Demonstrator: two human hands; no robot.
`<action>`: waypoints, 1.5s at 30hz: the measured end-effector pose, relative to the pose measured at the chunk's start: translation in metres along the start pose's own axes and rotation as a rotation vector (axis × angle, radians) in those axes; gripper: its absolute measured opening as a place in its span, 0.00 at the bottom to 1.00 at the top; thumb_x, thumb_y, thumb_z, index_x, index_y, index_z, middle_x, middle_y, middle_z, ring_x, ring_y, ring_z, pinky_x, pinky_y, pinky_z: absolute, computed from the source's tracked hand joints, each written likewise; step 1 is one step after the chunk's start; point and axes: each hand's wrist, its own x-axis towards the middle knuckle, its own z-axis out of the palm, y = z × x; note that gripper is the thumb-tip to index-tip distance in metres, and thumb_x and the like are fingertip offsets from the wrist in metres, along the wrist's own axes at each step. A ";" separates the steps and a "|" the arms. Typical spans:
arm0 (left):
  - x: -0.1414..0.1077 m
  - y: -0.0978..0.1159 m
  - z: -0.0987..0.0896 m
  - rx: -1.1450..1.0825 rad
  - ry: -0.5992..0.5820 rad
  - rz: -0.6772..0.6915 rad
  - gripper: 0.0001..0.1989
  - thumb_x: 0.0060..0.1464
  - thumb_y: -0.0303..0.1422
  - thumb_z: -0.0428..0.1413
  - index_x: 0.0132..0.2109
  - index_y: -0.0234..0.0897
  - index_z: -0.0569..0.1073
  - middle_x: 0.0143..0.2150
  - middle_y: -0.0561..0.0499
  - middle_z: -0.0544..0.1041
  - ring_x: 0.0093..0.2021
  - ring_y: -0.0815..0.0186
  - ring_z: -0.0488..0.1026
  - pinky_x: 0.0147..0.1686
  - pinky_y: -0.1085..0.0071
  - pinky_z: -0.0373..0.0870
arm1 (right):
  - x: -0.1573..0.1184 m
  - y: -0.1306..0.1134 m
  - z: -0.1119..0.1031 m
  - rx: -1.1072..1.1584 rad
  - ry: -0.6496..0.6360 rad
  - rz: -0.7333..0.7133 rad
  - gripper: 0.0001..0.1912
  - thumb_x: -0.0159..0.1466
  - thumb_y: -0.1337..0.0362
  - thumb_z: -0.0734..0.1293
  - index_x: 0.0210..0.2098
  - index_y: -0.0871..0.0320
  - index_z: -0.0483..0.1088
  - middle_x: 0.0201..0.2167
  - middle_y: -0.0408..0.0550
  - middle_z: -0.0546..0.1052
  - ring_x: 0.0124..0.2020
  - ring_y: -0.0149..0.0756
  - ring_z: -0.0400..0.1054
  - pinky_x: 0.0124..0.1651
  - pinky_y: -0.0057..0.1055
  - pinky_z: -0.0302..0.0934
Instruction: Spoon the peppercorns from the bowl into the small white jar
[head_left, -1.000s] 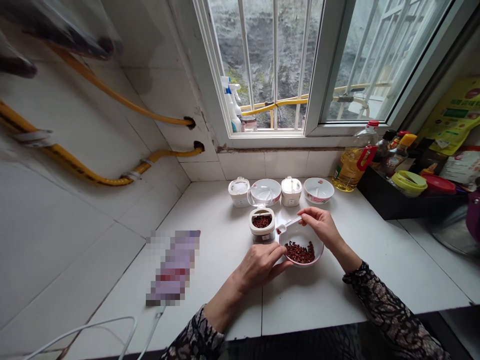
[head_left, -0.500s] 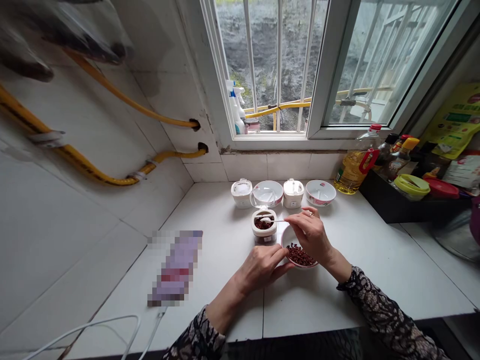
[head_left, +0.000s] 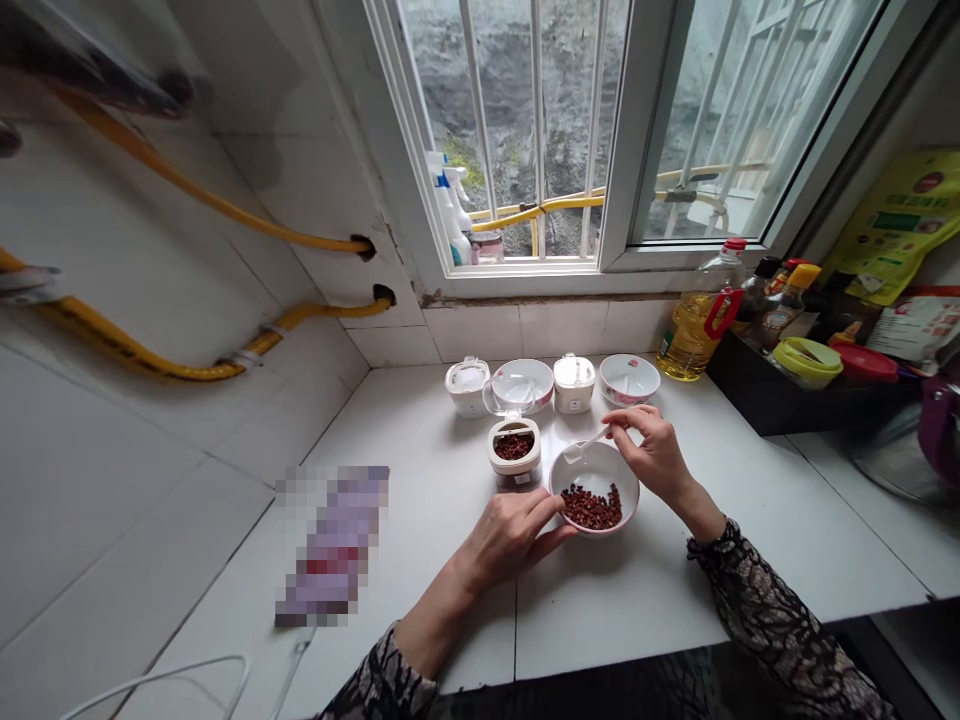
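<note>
A white bowl (head_left: 611, 463) with a pink rim holds a heap of small dark red grains (head_left: 592, 508) that look like Sichuan peppercorns. My left hand (head_left: 517, 530) grips the bowl's left rim, thumb low on the near side. Pinched by its handle in my right hand (head_left: 651, 450), a small white spoon (head_left: 576, 452) hangs tilted over the far left of the bowl. Its scoop points left and down; whether any grains lie in it I cannot tell. Just left of the bowl stands a seasoning jar (head_left: 515, 470), its clear lid up, with the same dark grains inside.
Behind stand two lidded seasoning jars (head_left: 467, 390) and two white bowls (head_left: 630, 380). An oil bottle (head_left: 690, 325) and a black box (head_left: 750, 385) of condiments are at the back right. A blurred-out purple object (head_left: 337, 545) with a white cable (head_left: 292, 665) lies left on the counter.
My right hand has moved the spoon from over the open jar to the right, over the bowl. My left hand stays on the bowl's rim. The whole view has shifted slightly.
</note>
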 end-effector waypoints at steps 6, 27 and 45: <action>0.001 0.000 -0.001 -0.025 -0.001 0.005 0.11 0.69 0.38 0.49 0.41 0.35 0.69 0.27 0.53 0.73 0.21 0.70 0.69 0.21 0.74 0.63 | -0.008 0.004 0.011 -0.072 -0.238 -0.094 0.10 0.62 0.73 0.64 0.33 0.55 0.77 0.28 0.46 0.82 0.31 0.38 0.72 0.52 0.43 0.58; 0.001 0.000 -0.001 -0.010 0.005 0.005 0.13 0.70 0.39 0.48 0.41 0.35 0.70 0.27 0.53 0.72 0.21 0.70 0.69 0.21 0.75 0.63 | -0.003 -0.001 0.005 0.312 -0.133 0.300 0.09 0.59 0.66 0.63 0.30 0.57 0.77 0.27 0.45 0.80 0.27 0.35 0.76 0.35 0.32 0.68; 0.003 0.001 0.000 0.017 0.021 0.009 0.16 0.71 0.40 0.46 0.39 0.35 0.69 0.26 0.53 0.73 0.22 0.70 0.70 0.21 0.74 0.62 | 0.006 -0.025 0.029 0.456 0.040 0.215 0.10 0.63 0.56 0.69 0.37 0.55 0.78 0.32 0.50 0.83 0.36 0.41 0.76 0.43 0.39 0.68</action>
